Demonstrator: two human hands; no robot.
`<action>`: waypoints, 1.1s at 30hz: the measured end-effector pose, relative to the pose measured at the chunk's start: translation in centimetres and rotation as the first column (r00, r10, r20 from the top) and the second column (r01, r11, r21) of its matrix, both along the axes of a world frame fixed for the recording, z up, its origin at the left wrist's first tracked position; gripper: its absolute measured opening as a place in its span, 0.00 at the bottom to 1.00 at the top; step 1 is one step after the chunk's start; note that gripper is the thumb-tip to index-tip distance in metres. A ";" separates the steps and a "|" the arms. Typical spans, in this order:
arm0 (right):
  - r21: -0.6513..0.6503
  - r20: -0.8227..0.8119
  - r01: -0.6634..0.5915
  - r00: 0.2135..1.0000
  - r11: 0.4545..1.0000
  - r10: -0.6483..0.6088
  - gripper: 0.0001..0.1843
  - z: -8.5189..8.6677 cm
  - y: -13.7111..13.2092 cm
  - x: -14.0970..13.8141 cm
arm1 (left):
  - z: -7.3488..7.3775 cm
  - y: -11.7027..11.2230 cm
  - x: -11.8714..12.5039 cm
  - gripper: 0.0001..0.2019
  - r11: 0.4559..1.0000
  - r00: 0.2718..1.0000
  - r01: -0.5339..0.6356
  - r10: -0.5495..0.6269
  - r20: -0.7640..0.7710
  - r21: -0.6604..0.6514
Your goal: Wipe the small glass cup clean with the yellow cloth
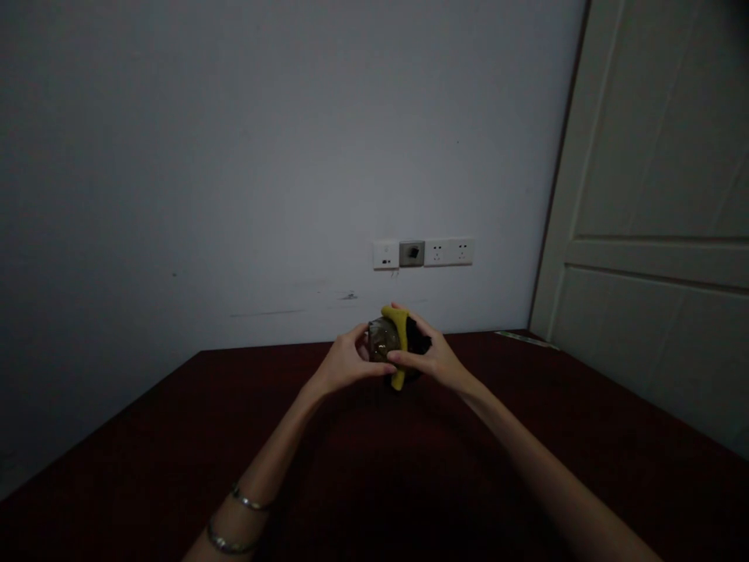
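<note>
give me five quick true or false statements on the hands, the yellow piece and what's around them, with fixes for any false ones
1. The right hand holds the yellow piece. True.
2. The left hand is apart from the shiny rounded object. False: it grips it.
3. The two bracelets are on the right arm. False: they are on the left arm.
4. The wall sockets are above the level of the dark red table. True.
5. A narrow strip lies at the table's near left corner. False: it lies near the far right corner.
</note>
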State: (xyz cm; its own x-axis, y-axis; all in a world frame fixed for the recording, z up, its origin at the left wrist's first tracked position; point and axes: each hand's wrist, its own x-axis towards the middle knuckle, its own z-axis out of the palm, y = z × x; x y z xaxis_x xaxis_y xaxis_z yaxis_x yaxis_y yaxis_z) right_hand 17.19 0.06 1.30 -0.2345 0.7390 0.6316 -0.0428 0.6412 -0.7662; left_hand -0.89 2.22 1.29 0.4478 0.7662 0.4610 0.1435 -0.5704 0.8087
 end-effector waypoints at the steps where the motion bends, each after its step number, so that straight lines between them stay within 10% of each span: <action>1: 0.024 0.005 0.001 1.000 1.000 -0.002 0.40 -0.1 0.0 0.0 | -0.1 -0.2 -0.1 0.33 1.000 1.000 -0.011 0.011 0.002 0.000; 9: 0.359 0.024 0.264 0.956 0.895 -0.291 0.19 -0.2 -1.0 -0.5 | -0.6 -1.7 0.7 0.34 0.997 0.994 0.041 -0.034 0.106 -0.066; 18: 0.757 0.229 0.063 0.907 0.650 -0.354 0.32 0.6 -3.1 -0.6 | -1.1 -2.1 1.4 0.33 0.990 0.981 0.075 -0.095 0.168 0.118; 27: 0.375 -0.009 0.271 0.957 0.887 -0.289 0.15 -0.5 -1.6 -1.6 | -0.6 -3.4 1.0 0.36 0.994 0.998 0.049 -0.053 0.040 0.095; 33: 0.694 0.127 0.186 0.919 0.695 -0.373 0.24 -0.6 -2.8 -2.1 | -0.9 -3.1 0.8 0.32 0.993 0.998 -0.020 0.013 0.058 0.121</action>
State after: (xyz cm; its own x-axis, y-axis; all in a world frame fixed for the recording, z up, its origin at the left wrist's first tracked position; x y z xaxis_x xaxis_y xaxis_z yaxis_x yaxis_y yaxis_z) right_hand 15.09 -2.77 0.74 -0.2968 0.2131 0.9308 0.3455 0.9327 -0.1034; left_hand -0.08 -0.84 0.36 0.4060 0.7101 0.5753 0.1090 -0.6626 0.7410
